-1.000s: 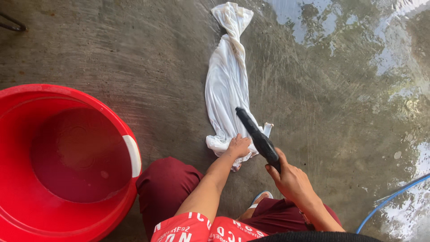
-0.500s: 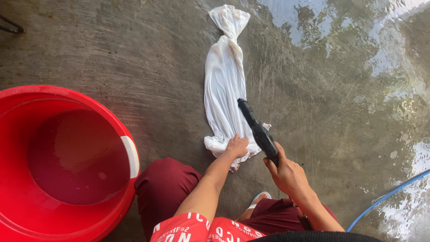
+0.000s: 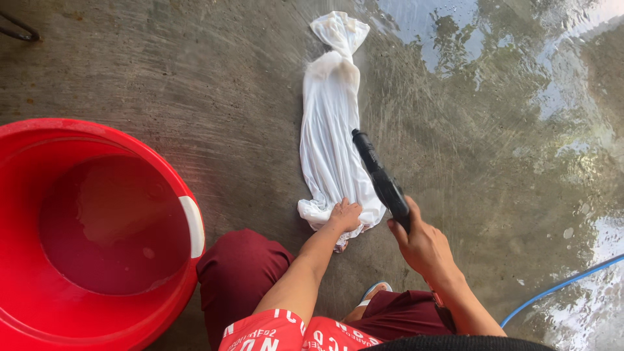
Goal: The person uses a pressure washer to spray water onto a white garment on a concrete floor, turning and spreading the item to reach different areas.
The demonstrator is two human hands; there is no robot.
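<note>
White wet cloth (image 3: 331, 130) lies stretched in a long twisted strip on the soaked concrete floor (image 3: 195, 84), its knotted far end pointing away from the person and its near end bunched just in front of the knees. The left hand (image 3: 344, 216) presses down on that near end, fingers closed over the bunched fabric and pinning it to the floor. The right hand (image 3: 422, 246) is wrapped tight around the handle of a black spray gun (image 3: 380, 179), whose nozzle sits over the right edge of the cloth about midway along it and points toward the far end. The step in hand looks like rinsing the cloth with the jet while it is held flat; working on up the strip would call for a firm pin at the near end so the water does not push the fabric away, and a steady aim along its length. Left of the cloth, well apart from it, stands a red tub (image 3: 185, 224) partly filled with water. Right of the cloth, puddles shine on the floor, and a blue hose (image 3: 559, 286) curves in near the right arm. Nothing lies between the nozzle and the cloth.
</note>
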